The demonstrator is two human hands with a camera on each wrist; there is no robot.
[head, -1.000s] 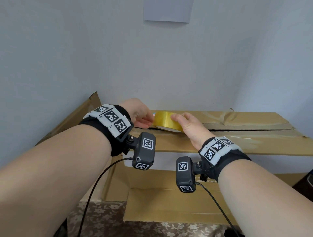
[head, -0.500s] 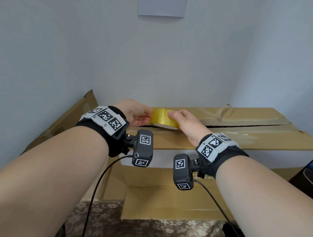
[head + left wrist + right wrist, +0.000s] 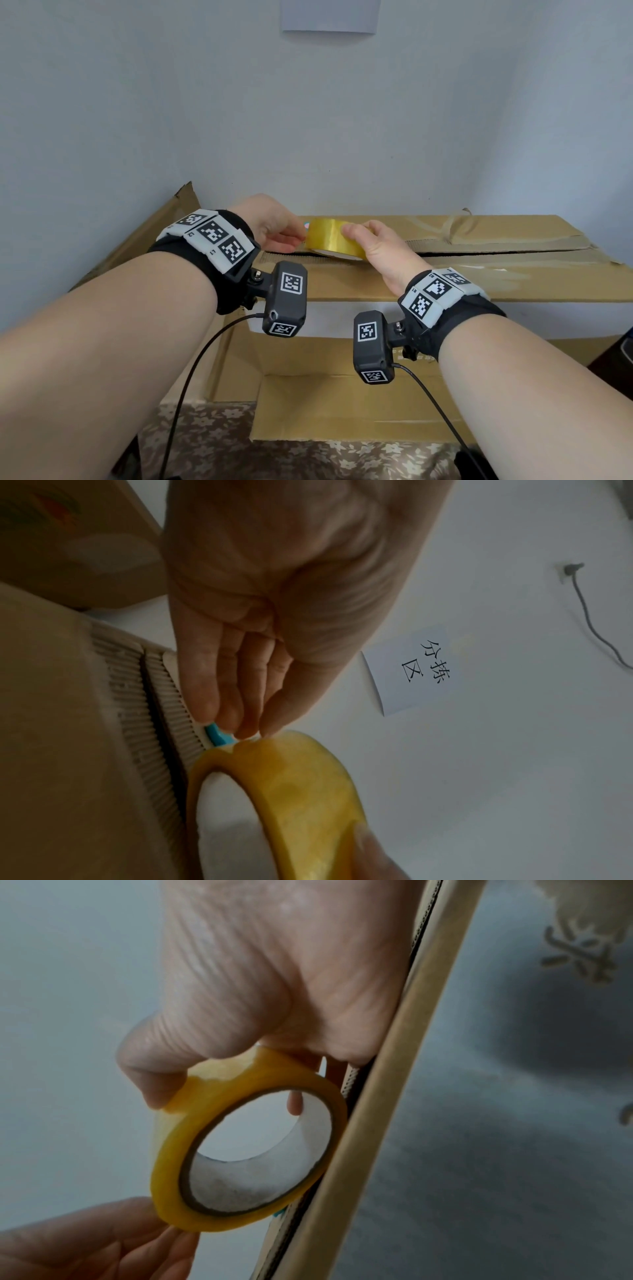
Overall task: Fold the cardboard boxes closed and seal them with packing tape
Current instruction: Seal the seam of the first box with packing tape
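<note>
Little has moved over the last second: the right hand (image 3: 380, 251) still grips the yellow packing-tape roll (image 3: 334, 236) on the brown cardboard box's (image 3: 445, 284) seam, while the left hand (image 3: 274, 222) seemingly pinches its blue-tabbed end (image 3: 217, 735); sealing is just starting.

Head camera looks forward and down from behind; both wrist cameras look up close, sharing the tape roll (image 3: 334, 236).

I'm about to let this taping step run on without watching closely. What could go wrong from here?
1. The seam between the top flaps of the cardboard box gapes dark; tape laid now may bridge a gap rather than seal it.
2. The left hand only pinches at the blue tab with fingertips; that grip could slip.
3. The right hand holds the tape roll tilted, so the strip may run crooked.
</note>
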